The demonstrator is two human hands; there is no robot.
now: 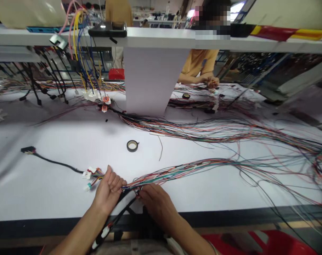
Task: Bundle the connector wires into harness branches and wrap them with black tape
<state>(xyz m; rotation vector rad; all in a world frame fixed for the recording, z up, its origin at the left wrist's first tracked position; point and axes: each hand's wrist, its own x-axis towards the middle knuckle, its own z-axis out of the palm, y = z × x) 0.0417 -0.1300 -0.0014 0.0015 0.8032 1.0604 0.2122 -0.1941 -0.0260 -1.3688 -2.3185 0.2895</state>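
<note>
A bundle of many coloured wires point(192, 168) runs across the white table point(57, 191) from the right towards me. My left hand point(109, 189) is closed around the bundle near its left end, just right of several small white connectors point(90, 174). My right hand point(154, 200) pinches the same bundle a little further right, fingers pressed together. Black taped branches point(118, 217) hang off the table edge between my forearms.
A small roll of black tape point(132, 145) lies mid-table. A black cable with a connector point(28, 149) lies at the left. More wire bundles point(216, 129) cross behind. Cables hang from a shelf point(161, 37). Another person's hands point(210, 82) work at the far side.
</note>
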